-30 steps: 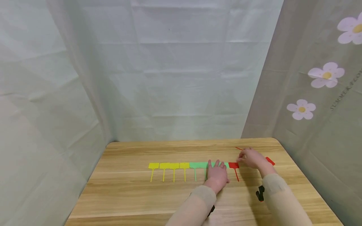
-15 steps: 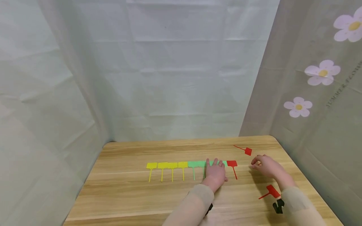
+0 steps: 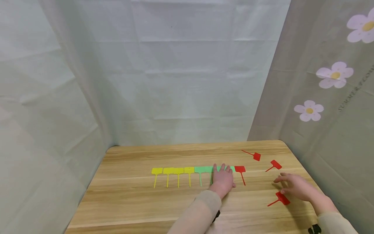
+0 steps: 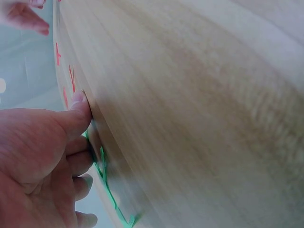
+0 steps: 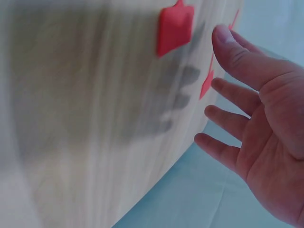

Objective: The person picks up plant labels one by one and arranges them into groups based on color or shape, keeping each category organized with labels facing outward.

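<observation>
My left hand lies with its fingers spread over the green tags, pressing them against the table. These are flat plastic tags with thin stems, and the hand hides some of them. Left of them, several yellow tags continue the row, stems towards me. A red tag closes the row's right end. Over the right side of the table, my right hand hovers with relaxed, parted fingers and holds nothing. Its thumb is nearest to a loose red tag, also in the right wrist view as a red tag.
Two more loose red tags lie farther back, one red tag beyond the right hand and another red tag near the back edge. Pale cloth stands behind the wooden table, and a flower-patterned cloth on its right.
My right hand has drawn back rightward and towards me from the end of the row, uncovering the loose red tags. The left hand has stayed on the green tags.
</observation>
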`<state>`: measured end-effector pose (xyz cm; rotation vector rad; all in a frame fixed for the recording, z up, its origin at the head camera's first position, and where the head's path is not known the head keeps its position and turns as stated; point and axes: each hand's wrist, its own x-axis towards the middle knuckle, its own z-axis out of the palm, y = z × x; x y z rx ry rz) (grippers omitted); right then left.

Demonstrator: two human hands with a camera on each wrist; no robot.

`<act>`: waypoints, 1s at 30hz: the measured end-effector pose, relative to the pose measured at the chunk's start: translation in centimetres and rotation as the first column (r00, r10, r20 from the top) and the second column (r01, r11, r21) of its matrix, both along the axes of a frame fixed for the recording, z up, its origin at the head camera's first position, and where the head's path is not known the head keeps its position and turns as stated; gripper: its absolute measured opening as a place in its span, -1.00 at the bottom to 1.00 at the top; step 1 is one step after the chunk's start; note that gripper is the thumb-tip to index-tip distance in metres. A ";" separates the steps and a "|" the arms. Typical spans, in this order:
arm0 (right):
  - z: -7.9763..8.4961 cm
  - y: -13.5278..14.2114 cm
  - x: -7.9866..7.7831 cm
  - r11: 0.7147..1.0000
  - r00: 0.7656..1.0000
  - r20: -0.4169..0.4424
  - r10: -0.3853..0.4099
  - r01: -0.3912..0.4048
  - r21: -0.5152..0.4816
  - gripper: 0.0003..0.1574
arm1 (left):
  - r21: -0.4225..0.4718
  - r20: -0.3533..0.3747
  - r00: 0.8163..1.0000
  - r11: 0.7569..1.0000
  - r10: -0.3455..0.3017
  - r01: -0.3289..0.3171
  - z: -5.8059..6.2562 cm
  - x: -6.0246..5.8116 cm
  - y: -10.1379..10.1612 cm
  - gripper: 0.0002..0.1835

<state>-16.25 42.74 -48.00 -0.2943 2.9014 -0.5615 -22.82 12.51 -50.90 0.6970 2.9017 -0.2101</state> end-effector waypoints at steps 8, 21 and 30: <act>-1.3 1.4 1.7 0.999 1.000 0.009 0.019 -0.020 0.044 -0.33 | -0.006 -0.009 1.000 1.000 -0.001 0.001 0.5 0.0 -0.2 -0.24; -2.5 0.7 2.5 0.995 0.997 -0.011 -0.079 0.079 0.054 -0.30 | 0.036 -0.005 1.000 0.999 0.011 -0.011 -0.1 0.1 0.1 -0.24; -2.6 0.0 2.8 0.986 0.991 -0.039 -0.128 0.131 0.107 -0.42 | 0.021 0.002 1.000 1.000 0.016 -0.016 -0.1 0.3 0.2 -0.26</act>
